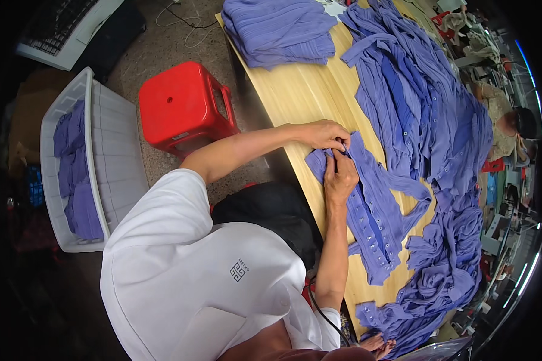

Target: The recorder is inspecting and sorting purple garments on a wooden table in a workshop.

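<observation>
A purple shirt (376,222) of thin crinkled cloth lies spread on the wooden table in front of me. Small round fasteners run along its front edges, and one long sleeve loops out to the right. At its upper end, near the collar, my left hand (326,134) pinches the cloth edge. Just below, my right hand (342,175) grips the same edge, its fingertips almost meeting those of the left. Whatever small part sits between the fingertips is hidden.
Folded purple garments (280,33) are stacked at the table's (295,90) far end. Loose purple garments (415,108) heap along its right side. A red stool (177,102) and a white bin (117,156) holding folded purple cloth stand left. Another person (506,123) is at far right.
</observation>
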Demonstrator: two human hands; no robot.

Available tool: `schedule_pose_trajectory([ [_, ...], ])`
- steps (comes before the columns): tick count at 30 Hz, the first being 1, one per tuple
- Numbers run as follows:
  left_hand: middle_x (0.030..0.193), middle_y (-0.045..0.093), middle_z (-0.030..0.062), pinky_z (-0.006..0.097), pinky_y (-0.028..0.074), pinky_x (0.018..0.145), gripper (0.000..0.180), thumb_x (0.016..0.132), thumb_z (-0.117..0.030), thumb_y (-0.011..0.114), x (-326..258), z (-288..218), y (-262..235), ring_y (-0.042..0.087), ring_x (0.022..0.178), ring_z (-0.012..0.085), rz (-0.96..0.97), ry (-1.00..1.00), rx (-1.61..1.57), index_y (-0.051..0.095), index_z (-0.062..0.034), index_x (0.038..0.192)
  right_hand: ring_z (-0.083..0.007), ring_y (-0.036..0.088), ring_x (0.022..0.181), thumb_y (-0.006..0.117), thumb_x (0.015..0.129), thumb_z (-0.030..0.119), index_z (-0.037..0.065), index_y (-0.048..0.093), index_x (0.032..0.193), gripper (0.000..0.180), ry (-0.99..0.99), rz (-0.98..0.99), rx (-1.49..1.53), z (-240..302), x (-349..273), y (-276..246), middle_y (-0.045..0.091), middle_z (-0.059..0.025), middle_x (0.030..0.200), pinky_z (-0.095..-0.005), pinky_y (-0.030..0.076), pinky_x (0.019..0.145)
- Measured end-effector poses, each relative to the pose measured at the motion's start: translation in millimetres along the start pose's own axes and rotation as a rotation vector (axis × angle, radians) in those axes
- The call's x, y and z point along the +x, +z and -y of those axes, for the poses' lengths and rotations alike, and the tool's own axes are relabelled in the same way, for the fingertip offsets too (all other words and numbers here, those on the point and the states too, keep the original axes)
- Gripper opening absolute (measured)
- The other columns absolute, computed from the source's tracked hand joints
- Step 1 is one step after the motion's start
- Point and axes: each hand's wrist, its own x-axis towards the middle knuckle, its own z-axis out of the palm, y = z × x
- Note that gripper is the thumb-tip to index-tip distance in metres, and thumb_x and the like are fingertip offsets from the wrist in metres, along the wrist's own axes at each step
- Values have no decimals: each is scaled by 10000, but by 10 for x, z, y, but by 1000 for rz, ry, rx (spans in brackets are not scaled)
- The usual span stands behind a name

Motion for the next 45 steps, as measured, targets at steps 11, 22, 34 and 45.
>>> schedule_pose_trajectory([
  [11, 1079, 760, 174, 442, 560, 935, 197, 963, -42, 691, -69, 65, -178, 718, 1060, 343, 34, 54, 85, 751, 20, 1141, -305, 761, 752, 919, 861, 88, 16, 793, 950, 170, 299, -249, 75, 33, 55, 56, 791, -154, 899, -380, 594, 701],
  [22, 1025, 778, 183, 413, 580, 848, 183, 970, -48, 721, -85, -13, -209, 745, 949, 320, -35, 102, 112, 773, 27, 1129, -329, 765, 810, 876, 882, 62, 29, 770, 968, 140, 85, -191, -11, 34, 45, -3, 785, -142, 925, -403, 603, 717],
  [34, 1047, 772, 150, 391, 579, 855, 186, 970, -16, 731, -68, -140, -310, 737, 975, 291, 70, -17, 107, 773, 26, 1147, -321, 726, 795, 852, 882, 83, 71, 731, 937, 134, 196, -305, -60, 15, 64, 50, 727, -98, 893, -445, 585, 681],
  [45, 1286, 690, 73, 408, 526, 1034, 315, 939, -187, 668, -156, -556, -509, 643, 1206, 244, 348, 396, 1000, 787, -29, 1185, -335, 733, 1081, 843, 874, 101, 1, 799, 1082, 234, 123, -92, 0, 82, -273, -150, 789, -148, 1160, -449, 586, 967],
])
